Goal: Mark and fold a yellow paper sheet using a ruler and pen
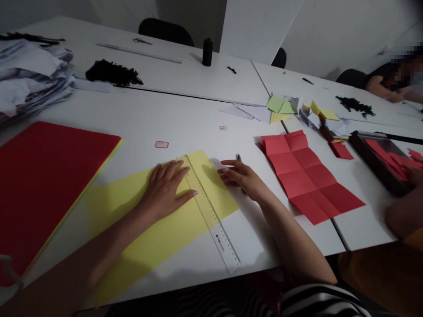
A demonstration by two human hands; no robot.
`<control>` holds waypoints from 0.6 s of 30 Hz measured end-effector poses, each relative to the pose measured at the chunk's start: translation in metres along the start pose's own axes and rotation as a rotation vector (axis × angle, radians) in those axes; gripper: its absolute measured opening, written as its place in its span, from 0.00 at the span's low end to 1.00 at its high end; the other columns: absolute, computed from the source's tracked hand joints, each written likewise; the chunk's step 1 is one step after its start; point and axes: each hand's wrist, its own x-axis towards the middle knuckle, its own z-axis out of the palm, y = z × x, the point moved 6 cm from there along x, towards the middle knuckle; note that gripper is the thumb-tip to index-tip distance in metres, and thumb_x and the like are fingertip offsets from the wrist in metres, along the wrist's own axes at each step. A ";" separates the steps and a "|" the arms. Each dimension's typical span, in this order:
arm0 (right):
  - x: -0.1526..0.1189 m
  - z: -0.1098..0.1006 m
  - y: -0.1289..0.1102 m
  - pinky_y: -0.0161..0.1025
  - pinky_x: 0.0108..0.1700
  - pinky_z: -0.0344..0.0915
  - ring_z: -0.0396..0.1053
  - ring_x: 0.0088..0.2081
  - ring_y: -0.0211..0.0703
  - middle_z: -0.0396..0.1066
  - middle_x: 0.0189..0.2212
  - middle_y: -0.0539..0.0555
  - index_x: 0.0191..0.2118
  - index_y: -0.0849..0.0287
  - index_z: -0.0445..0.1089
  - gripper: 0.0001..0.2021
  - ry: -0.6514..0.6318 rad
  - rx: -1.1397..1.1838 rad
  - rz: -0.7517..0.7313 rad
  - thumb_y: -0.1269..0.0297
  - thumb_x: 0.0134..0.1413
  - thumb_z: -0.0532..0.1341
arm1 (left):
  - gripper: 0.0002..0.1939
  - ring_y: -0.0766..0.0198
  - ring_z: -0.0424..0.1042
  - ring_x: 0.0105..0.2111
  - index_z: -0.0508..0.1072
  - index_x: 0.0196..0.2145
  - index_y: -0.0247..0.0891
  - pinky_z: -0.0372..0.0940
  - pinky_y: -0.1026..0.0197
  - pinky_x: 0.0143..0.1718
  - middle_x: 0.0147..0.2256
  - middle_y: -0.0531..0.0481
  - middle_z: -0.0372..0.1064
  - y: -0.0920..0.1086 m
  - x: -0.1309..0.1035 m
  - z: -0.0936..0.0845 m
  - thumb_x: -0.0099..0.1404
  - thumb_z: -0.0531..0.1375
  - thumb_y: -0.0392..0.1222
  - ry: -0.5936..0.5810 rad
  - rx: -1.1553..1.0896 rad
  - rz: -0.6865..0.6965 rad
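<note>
A yellow sheet of paper (155, 246) lies on the white table in front of me. Across its right part rests a clear ruler (211, 211), slanting toward the table's front edge. My left hand (168, 187) is spread flat over the paper, its fingertips and thumb on the ruler's left edge. Just off the sheet's right edge, my right hand (243, 178) hovers with loosely bent, parted fingers and no object visible in them. A dark pen (238, 157) lies on the table beneath that hand, partly hidden by it.
Red sheets (49, 176) are stacked at left, beside piled white paper (33, 75). A creased red sheet (307, 176) lies at right. Beyond it, another person's hand (413, 174) is at a dark box (380, 163) holding red paper. A black bottle (207, 52) stands farther back.
</note>
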 end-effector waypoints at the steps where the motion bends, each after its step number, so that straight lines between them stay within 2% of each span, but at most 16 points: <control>1: 0.000 0.000 0.000 0.45 0.50 0.70 0.72 0.45 0.42 0.72 0.48 0.54 0.50 0.52 0.66 0.15 -0.008 0.010 0.004 0.60 0.57 0.60 | 0.31 0.47 0.52 0.62 0.62 0.57 0.38 0.44 0.42 0.63 0.61 0.39 0.55 0.000 0.000 0.000 0.64 0.53 0.61 0.000 0.000 -0.001; 6: -0.001 0.009 0.006 0.42 0.47 0.71 0.73 0.41 0.40 0.73 0.45 0.54 0.51 0.53 0.65 0.14 -0.121 0.066 0.039 0.62 0.58 0.59 | 0.31 0.46 0.52 0.62 0.62 0.57 0.39 0.44 0.42 0.63 0.61 0.39 0.55 0.000 -0.001 -0.001 0.64 0.54 0.61 -0.001 -0.006 -0.004; 10: -0.002 0.019 0.009 0.43 0.43 0.72 0.72 0.37 0.40 0.75 0.39 0.52 0.51 0.54 0.66 0.15 -0.236 -0.013 -0.004 0.64 0.59 0.57 | 0.32 0.46 0.52 0.62 0.63 0.57 0.38 0.43 0.42 0.63 0.61 0.39 0.55 0.000 0.000 -0.001 0.63 0.54 0.62 0.003 -0.022 -0.015; 14: -0.003 0.021 0.001 0.42 0.41 0.70 0.72 0.36 0.41 0.75 0.36 0.51 0.51 0.53 0.69 0.15 -0.234 -0.279 -0.180 0.67 0.59 0.55 | 0.33 0.46 0.52 0.62 0.63 0.57 0.38 0.43 0.42 0.63 0.61 0.39 0.55 0.002 0.001 -0.001 0.63 0.54 0.62 0.000 -0.019 -0.012; 18: -0.003 0.019 -0.011 0.45 0.47 0.68 0.70 0.44 0.45 0.74 0.41 0.53 0.48 0.54 0.72 0.15 -0.116 -0.649 -0.433 0.71 0.57 0.57 | 0.32 0.47 0.52 0.63 0.62 0.58 0.37 0.43 0.43 0.63 0.62 0.40 0.55 0.002 0.001 -0.001 0.64 0.53 0.62 -0.019 0.009 -0.017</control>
